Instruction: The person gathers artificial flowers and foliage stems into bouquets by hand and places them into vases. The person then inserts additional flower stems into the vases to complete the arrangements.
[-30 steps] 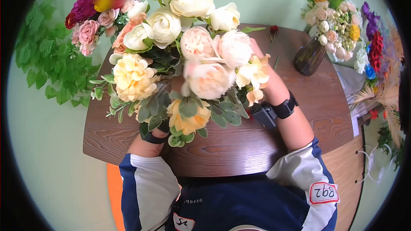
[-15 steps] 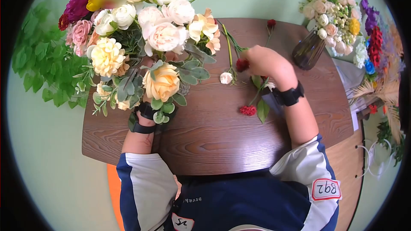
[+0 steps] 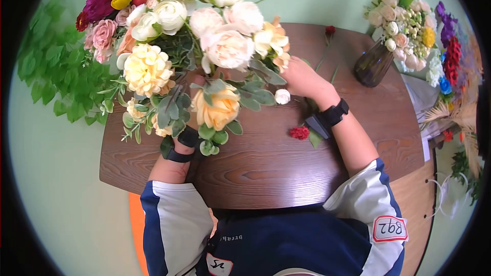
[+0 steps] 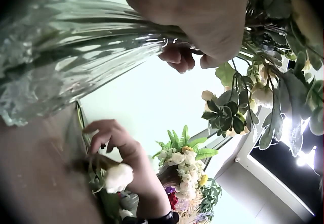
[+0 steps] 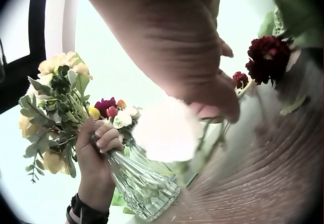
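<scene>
My left hand (image 5: 96,148) grips the neck of a ribbed clear glass vase (image 4: 76,52). A large bouquet (image 3: 225,48) of cream, white and peach flowers stands in the vase and hides most of this hand in the head view. Right of the vase, my right hand (image 3: 307,79) is low over the table with bent fingers. Its fingertips pinch the thin green stem of a small white rose (image 4: 119,177); the bouquet covers them in the head view. Close by, a dark red flower (image 5: 268,57) lies beyond the fingers. A red carnation (image 3: 299,133) lies nearer my body.
A dark vase (image 3: 373,64) of pale flowers stands at the back right of the wooden table (image 3: 255,174). Another red flower (image 3: 330,29) lies near the back edge. Purple and pink flowers (image 3: 105,33) and trailing green leaves (image 3: 56,76) are at the left.
The bouquet swung left, then back slightly right in the head view. My right hand went from behind the bouquet to the red flower, then left to the white rose, which has shifted slightly.
</scene>
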Demonstrator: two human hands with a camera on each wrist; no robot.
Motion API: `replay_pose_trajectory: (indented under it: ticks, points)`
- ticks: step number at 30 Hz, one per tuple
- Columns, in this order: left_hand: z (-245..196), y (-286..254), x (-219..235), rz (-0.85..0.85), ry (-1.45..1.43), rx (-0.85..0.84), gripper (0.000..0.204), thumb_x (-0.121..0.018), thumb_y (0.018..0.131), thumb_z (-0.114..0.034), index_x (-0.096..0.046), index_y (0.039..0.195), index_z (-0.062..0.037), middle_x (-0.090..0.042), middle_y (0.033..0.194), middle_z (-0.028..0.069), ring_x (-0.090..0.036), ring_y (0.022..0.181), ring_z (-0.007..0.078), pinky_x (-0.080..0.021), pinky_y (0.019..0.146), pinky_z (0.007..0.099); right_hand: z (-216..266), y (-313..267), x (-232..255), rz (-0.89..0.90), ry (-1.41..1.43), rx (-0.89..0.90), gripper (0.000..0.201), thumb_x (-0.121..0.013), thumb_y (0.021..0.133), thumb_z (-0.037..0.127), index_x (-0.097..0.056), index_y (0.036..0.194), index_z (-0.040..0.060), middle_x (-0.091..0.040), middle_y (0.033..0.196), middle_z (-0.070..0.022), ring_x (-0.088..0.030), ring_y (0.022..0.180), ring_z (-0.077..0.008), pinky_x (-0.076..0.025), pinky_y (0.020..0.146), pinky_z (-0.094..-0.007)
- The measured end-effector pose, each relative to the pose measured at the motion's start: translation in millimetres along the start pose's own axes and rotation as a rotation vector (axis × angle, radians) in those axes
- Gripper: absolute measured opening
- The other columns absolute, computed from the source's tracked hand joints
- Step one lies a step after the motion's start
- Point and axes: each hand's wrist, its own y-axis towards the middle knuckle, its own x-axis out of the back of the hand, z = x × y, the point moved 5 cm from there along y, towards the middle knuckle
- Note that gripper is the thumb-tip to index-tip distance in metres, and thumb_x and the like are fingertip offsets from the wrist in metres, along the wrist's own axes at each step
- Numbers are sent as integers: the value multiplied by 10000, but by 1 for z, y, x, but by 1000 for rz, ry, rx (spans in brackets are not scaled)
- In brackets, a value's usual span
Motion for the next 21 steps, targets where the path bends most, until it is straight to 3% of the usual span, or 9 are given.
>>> replay_pose_trajectory:
  ticks: [2, 3, 4, 6, 10, 14, 16, 18, 21]
  points:
    - [-10, 4, -36, 468, 463, 14, 400, -398, 947, -328, -430, 1229, -46, -490, 1202, 83, -465, 1112, 148, -406, 931, 286, -2, 3, 5, -56, 106, -130, 114, -612, 681, 70, -580, 790, 70, -609, 817, -116, -600, 785, -299, -470, 659, -401]
    - [-10, 0, -33, 466, 462, 13, 400, -398, 947, -328, -430, 1229, -46, -490, 1202, 83, -465, 1112, 148, -406, 931, 286, -7, 3, 9, -112, 211, -263, 140, -623, 682, 70, -574, 812, 52, -606, 818, -119, -594, 784, -313, -471, 674, -409]
    - [-11, 0, -32, 463, 461, 10, 400, -398, 947, -328, -430, 1228, -46, -490, 1201, 83, -465, 1111, 148, -406, 929, 285, -4, 8, 27, -231, 290, -127, 199, -640, 702, 63, -584, 891, 34, -613, 858, -137, -589, 775, -334, -482, 677, -387]
    - [-10, -2, -31, 455, 458, 3, 399, -398, 946, -327, -430, 1227, -45, -490, 1199, 82, -465, 1108, 147, -406, 927, 285, -8, 10, 60, -374, 476, -226, 203, -627, 750, 46, -603, 951, 36, -640, 860, -125, -622, 740, -254, -488, 654, -321]
    - [-12, -4, -27, 437, 451, -22, 397, -399, 946, -327, -430, 1224, -45, -490, 1196, 82, -465, 1104, 146, -405, 923, 283, -15, -11, 139, -872, 483, -412, 91, -556, 854, 31, -620, 911, 3, -661, 782, -84, -607, 668, -116, -480, 616, -240]
    - [-12, -8, -23, 408, 443, -50, 395, -400, 945, -326, -431, 1222, -44, -490, 1192, 81, -465, 1099, 145, -405, 919, 282, 30, -58, 227, -1479, 254, -200, 112, -531, 885, 52, -604, 885, -33, -656, 820, -161, -561, 610, -124, -442, 560, -199]
    - [-12, -9, -24, 401, 440, -56, 395, -400, 945, -325, -431, 1220, -44, -490, 1190, 81, -465, 1096, 145, -405, 916, 281, 45, -92, 261, -1411, 360, 9, 159, -507, 897, 53, -538, 970, -85, -614, 857, -183, -533, 663, -118, -417, 548, -168]
    - [-13, -8, -25, 398, 442, -57, 394, -400, 945, -325, -432, 1219, -44, -490, 1188, 81, -465, 1094, 144, -405, 914, 280, 69, -94, 271, -1502, 716, 267, 92, -475, 818, -62, -544, 776, -104, -495, 738, -114, -433, 657, -158, -352, 568, -256]
    - [-15, -6, -28, 395, 448, -57, 392, -401, 944, -324, -432, 1217, -43, -489, 1186, 80, -465, 1090, 143, -405, 911, 279, 72, -103, 271, -1491, 802, 254, 83, -465, 814, -66, -527, 779, -108, -475, 740, -112, -435, 674, -166, -355, 579, -257]
